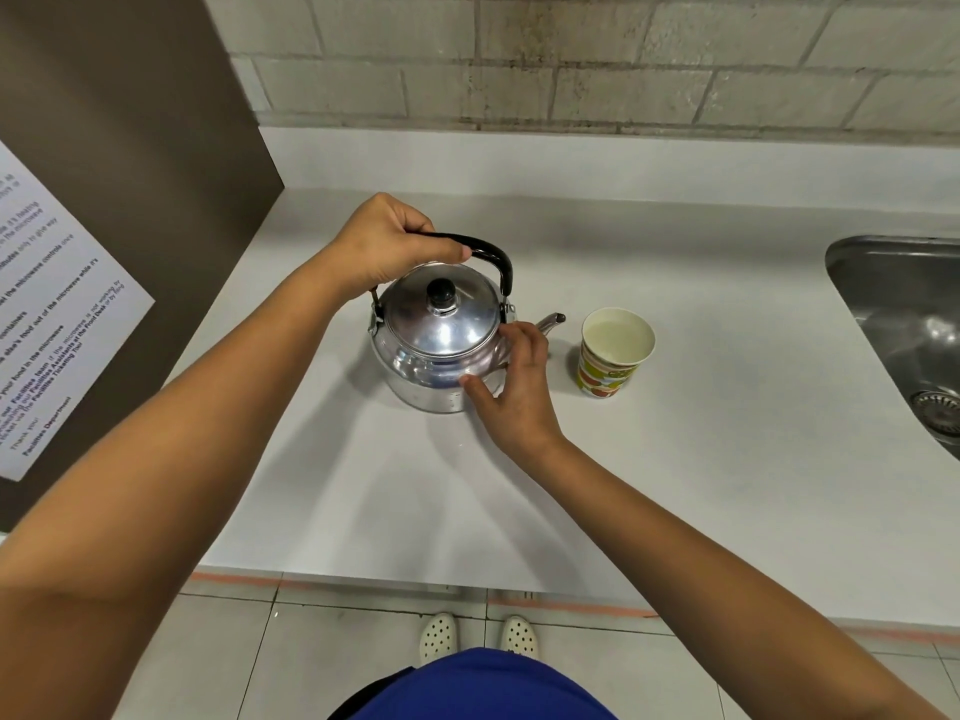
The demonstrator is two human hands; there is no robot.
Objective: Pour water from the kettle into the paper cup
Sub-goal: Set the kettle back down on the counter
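Observation:
A shiny metal kettle [434,345] with a black lid knob stands upright on the white counter [727,407], its spout pointing right. My left hand [387,246] is closed around its black arched handle. My right hand [511,392] rests against the kettle's right side, fingers spread on the body just behind the spout. A paper cup [613,353] with a green and orange pattern stands upright a little right of the spout, apart from it, with pale liquid inside.
A steel sink [904,324] is sunk into the counter at the right. A brown panel with a printed notice [57,324] stands at the left. A tiled wall runs along the back, and the counter's front edge is near my body.

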